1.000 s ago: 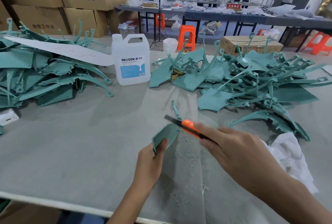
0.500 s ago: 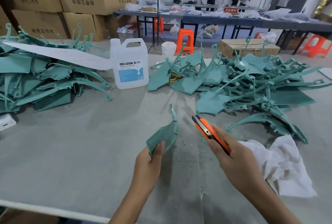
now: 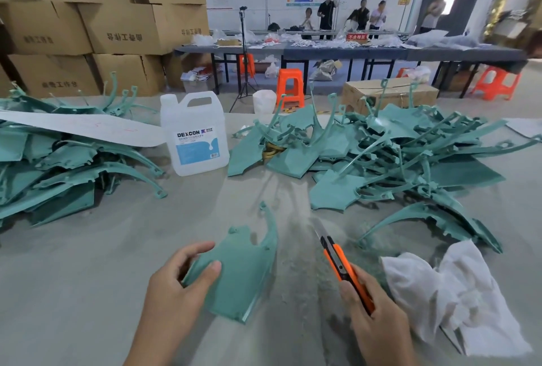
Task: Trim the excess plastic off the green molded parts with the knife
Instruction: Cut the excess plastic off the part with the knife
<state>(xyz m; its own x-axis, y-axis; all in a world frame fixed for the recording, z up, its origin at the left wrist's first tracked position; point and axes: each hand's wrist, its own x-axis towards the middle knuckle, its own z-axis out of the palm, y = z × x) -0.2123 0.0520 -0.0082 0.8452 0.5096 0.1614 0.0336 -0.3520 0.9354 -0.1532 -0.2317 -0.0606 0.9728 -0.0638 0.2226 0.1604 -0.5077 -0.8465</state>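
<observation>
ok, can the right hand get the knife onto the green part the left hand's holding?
Probably yes. The right hand holds the knife beside the green part, blade clear of it, with only table surface between. The left hand grips the part's left edge, so its right edge is open.

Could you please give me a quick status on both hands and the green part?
Left hand grips green molded part. Right hand holds orange utility knife, blade out, apart from part. White rag lies right of knife, clear of part.
</observation>
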